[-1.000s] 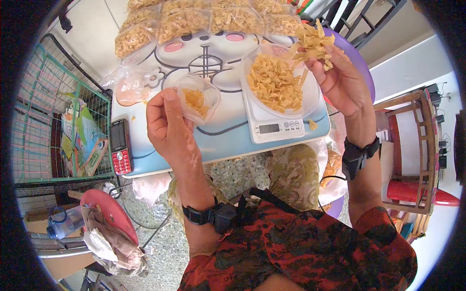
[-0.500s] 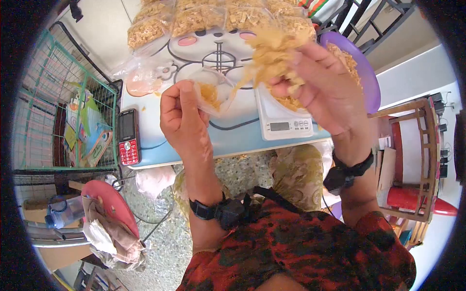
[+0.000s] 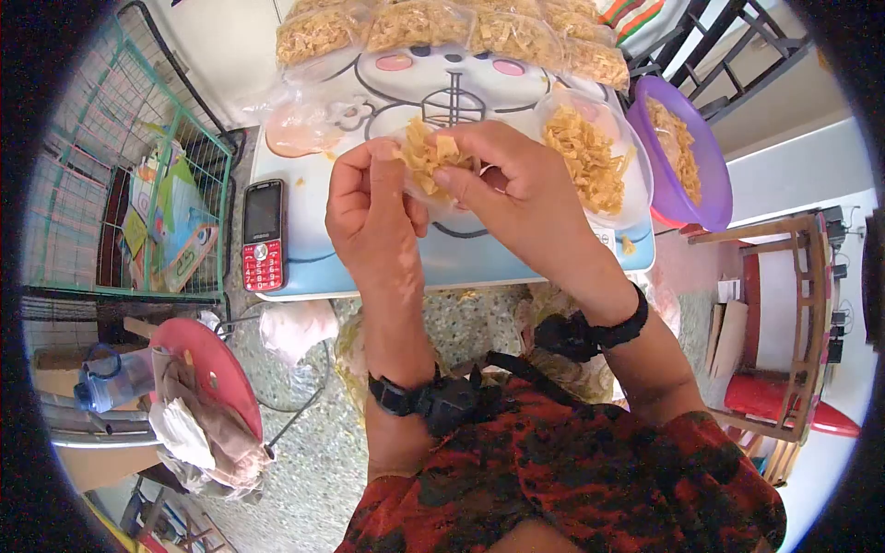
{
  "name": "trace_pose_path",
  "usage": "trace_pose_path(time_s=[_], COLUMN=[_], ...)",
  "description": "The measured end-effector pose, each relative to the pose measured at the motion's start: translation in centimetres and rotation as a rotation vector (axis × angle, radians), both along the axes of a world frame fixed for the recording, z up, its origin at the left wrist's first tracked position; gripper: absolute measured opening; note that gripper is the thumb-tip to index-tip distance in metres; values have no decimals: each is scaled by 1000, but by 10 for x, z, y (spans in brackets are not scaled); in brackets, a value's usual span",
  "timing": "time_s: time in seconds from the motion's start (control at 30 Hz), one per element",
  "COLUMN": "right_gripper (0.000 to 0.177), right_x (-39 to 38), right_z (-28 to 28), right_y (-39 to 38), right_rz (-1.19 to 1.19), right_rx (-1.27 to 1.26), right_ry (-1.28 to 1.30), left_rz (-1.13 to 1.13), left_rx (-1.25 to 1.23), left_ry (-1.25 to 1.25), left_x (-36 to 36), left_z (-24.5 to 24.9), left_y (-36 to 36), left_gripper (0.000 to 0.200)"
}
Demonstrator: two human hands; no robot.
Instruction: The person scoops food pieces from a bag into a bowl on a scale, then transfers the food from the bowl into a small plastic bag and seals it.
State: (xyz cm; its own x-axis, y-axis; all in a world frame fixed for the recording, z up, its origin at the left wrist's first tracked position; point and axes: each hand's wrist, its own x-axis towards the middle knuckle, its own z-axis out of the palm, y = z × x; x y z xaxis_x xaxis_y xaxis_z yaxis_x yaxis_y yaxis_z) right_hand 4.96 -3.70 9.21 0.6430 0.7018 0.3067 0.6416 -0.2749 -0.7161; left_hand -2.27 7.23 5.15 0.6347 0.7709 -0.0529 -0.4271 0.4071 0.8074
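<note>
My left hand (image 3: 373, 207) pinches the edge of a small clear plastic bag (image 3: 426, 195) above the table. At the bag's mouth my right hand (image 3: 521, 184) is closed on a clump of yellow dried strips (image 3: 422, 155), which look like flat noodles or chips. Some strips stick up between the two hands. Right of them, a clear plate (image 3: 643, 198) carries a heap of the same strips. Under the plate lies a white kitchen scale (image 3: 602, 238), mostly covered by the plate and my right hand.
Filled clear bags (image 3: 415, 26) line the table's back. A purple basin (image 3: 714, 198) with more strips stands at the right. A red and black phone (image 3: 265, 235) lies at the left edge. Beyond it is a green wire cage (image 3: 175, 138); a red stool (image 3: 226, 378) stands below.
My right hand has moved left and down with its clump of strips, from above the scale to the bag in my left hand. The view has shifted slightly.
</note>
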Motion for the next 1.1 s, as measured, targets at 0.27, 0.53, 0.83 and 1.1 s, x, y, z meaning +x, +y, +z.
trace_pose_path(time_s=[0.27, 0.53, 0.83, 1.1], right_gripper=[20, 14, 16, 16], right_x=[7, 21, 15, 3], right_z=[7, 12, 4, 17], right_y=[7, 9, 11, 11], right_rz=[174, 334, 369, 154], right_rx=[-167, -292, -391, -281], right_ry=[-282, -393, -330, -151], left_rz=[12, 81, 48, 62], left_rx=[55, 241, 320, 229], left_ry=[53, 150, 121, 152], left_x=[-2, -5, -8, 0], left_z=[-3, 1, 1, -7], left_y=[3, 2, 0, 3], left_gripper=[16, 17, 17, 21])
